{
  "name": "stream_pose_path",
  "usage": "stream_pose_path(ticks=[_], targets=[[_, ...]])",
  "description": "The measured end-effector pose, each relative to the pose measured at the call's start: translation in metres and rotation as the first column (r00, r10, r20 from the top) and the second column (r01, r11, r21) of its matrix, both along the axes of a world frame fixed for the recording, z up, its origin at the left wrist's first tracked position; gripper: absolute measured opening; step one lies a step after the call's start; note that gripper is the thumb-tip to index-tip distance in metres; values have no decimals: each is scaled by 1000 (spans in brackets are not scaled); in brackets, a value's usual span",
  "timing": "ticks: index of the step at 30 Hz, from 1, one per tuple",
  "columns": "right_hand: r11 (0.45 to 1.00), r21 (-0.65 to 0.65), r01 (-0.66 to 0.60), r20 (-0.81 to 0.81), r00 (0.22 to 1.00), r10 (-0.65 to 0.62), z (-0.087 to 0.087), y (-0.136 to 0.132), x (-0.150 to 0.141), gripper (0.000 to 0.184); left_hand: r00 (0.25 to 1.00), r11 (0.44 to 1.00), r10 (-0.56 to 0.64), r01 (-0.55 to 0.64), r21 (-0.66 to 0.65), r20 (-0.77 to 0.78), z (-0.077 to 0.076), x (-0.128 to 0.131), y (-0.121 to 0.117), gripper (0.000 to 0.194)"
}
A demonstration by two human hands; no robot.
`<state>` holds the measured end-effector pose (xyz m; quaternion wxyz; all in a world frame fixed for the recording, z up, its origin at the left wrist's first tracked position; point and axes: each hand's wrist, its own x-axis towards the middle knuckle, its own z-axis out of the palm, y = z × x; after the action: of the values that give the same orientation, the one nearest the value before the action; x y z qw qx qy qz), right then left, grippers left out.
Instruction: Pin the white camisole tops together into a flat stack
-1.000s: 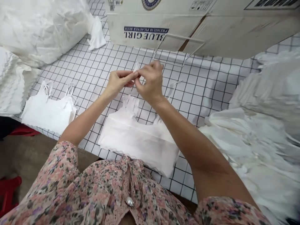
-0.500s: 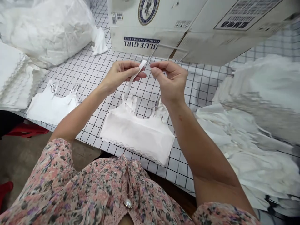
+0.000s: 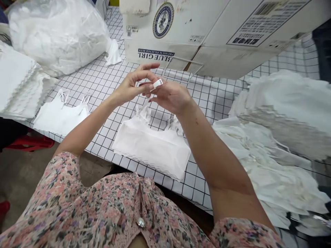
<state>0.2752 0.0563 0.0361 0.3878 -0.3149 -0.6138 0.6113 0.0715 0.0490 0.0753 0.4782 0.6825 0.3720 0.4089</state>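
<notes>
A white strap (image 3: 157, 83) with a small loop or slider at its end is pinched between the thumb and fingers of my left hand (image 3: 136, 82). My right hand (image 3: 172, 94) is turned with its palm up, its fingers curled against the strap and touching my left fingertips, which partly hide them. Below both hands, a stack of white camisole bra tops (image 3: 151, 146) with scalloped hems lies flat on the checked cloth. The raised strap seems to run down to this stack's left shoulder.
A thin white wire frame (image 3: 183, 67) stands before a large carton (image 3: 214, 51). Another white top (image 3: 62, 115) and stacked white pieces (image 3: 19, 82) lie left, near a stuffed plastic bag (image 3: 59, 38). White garments (image 3: 269, 162) are heaped on the right. A red stool (image 3: 31, 143) is below.
My right hand has come left and rolled palm up, meeting my left fingers, where the hands were apart before. The strap's end now sits lower and lies flatter.
</notes>
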Motion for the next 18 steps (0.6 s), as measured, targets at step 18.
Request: stream_pose_path(ticks=[18], targets=[[947,199,253,105,955,-278,-30,-39,10,40,918,762,182,95,-641,353,-58,-6,-75,23]])
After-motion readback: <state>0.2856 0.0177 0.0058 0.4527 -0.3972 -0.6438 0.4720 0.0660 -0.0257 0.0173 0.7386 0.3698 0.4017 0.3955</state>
